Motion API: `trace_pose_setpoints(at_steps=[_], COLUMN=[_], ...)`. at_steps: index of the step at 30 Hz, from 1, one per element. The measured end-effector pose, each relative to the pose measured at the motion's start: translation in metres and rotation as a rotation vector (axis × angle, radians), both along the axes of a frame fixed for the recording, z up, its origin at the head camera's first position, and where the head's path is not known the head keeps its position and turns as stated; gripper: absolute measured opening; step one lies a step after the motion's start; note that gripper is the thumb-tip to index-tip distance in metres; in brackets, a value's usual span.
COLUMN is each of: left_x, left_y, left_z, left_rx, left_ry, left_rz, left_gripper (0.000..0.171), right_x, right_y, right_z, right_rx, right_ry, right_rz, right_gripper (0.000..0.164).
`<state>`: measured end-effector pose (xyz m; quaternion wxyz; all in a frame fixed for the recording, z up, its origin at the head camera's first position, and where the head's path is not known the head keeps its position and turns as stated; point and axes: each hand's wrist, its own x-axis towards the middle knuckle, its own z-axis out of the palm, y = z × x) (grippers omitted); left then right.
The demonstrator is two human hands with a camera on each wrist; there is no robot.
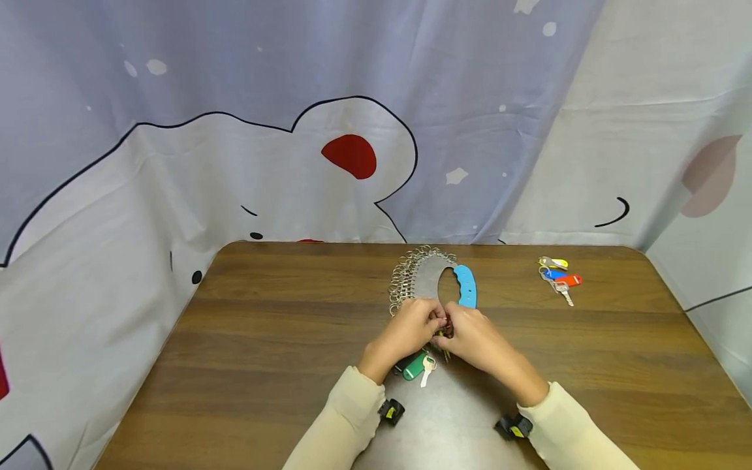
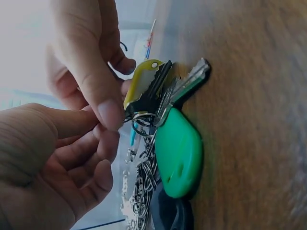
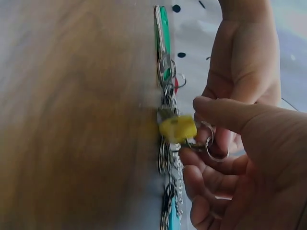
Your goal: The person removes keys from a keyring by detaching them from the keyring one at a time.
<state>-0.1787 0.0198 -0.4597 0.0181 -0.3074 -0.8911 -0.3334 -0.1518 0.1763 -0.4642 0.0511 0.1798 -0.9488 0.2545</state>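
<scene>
My left hand (image 1: 411, 324) and right hand (image 1: 477, 334) meet fingertip to fingertip at the near end of a grey crescent-shaped key holder (image 1: 425, 277). Between them both pinch a small metal key ring (image 3: 209, 136), which carries a yellow key tag (image 3: 178, 128) and a dark key (image 2: 156, 86). The holder has a blue handle (image 1: 467, 286) and many small rings along its outer edge. Just below my left hand lie a green key tag (image 2: 178, 158) with a silver key (image 1: 428, 371) and a black fob (image 2: 168, 206). Fingers partly hide the exact grip.
At the back right of the wooden table (image 1: 282, 365) lies a cluster of keys with a yellow tag (image 1: 555, 263), a blue tag (image 1: 554, 274) and a red tag (image 1: 570, 281). A patterned curtain (image 1: 282, 183) hangs behind the table's far edge.
</scene>
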Motion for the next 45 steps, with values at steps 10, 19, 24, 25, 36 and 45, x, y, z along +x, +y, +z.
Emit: trace_pose_setpoints(at_steps=[10, 19, 24, 25, 36, 45], left_x=[-0.001, -0.004, -0.004, -0.004, -0.007, -0.009], left_y=[-0.002, -0.007, -0.007, -0.007, -0.002, -0.001], left_z=[0.000, 0.000, 0.000, 0.000, -0.002, -0.002], left_rx=[0.031, 0.037, 0.041, 0.041, 0.058, 0.080], left_ry=[-0.020, 0.008, 0.056, 0.064, 0.002, -0.072], left_rz=[0.033, 0.049, 0.064, 0.068, 0.135, 0.107], left_gripper=[0.008, 0.004, 0.007, 0.008, 0.008, 0.007], right_x=[-0.003, -0.004, -0.006, -0.006, -0.010, -0.012], right_y=[-0.002, 0.011, 0.016, 0.016, 0.018, 0.021], right_z=[0.001, 0.012, 0.013, 0.014, 0.015, 0.013], right_rx=[0.010, -0.019, -0.002, -0.005, -0.077, -0.122], right_ry=[0.002, 0.066, 0.152, 0.166, 0.137, 0.066], right_rz=[0.001, 0.028, 0.082, 0.095, 0.174, 0.145], right_gripper=[0.019, 0.008, 0.008, 0.007, 0.005, 0.007])
